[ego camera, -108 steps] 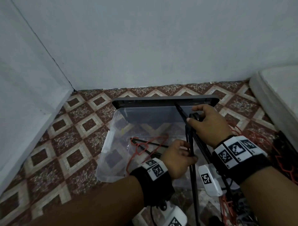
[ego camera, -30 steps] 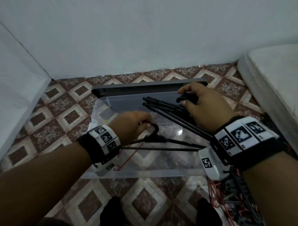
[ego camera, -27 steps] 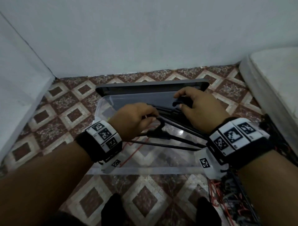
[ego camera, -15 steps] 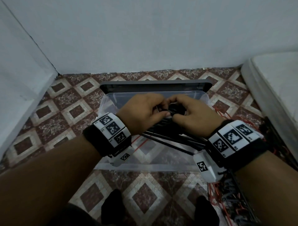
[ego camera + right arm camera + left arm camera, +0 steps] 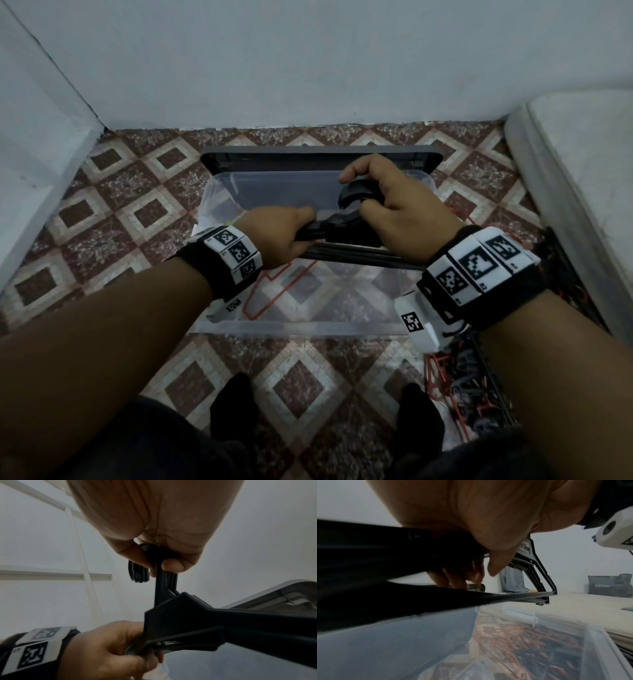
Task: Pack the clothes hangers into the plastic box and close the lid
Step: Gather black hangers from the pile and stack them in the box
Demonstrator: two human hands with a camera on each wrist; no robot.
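Observation:
A stack of black hangers [image 5: 346, 236] [image 5: 188, 618] [image 5: 385, 574] hangs over the open clear plastic box [image 5: 291, 330]. My right hand [image 5: 394, 205] [image 5: 164, 555] grips their hooks [image 5: 352, 195] from above. Their left shoulder end sits in the grip of my left hand [image 5: 277, 240] [image 5: 109, 651]. A red wire hanger [image 5: 274, 291] lies on the box's bottom. The dark grey lid [image 5: 318, 156] lies behind the box.
A tangled pile of red and black hangers [image 5: 479, 387] [image 5: 530, 649] lies on the patterned tile floor right of the box. A white mattress [image 5: 582, 178] runs along the right. White walls close the back and left. My dark-socked feet [image 5: 236, 411] stand in front of the box.
A second ago my left hand held one hanger apart from the right hand's bunch. The two came together, and now both hands hold one stack over the box.

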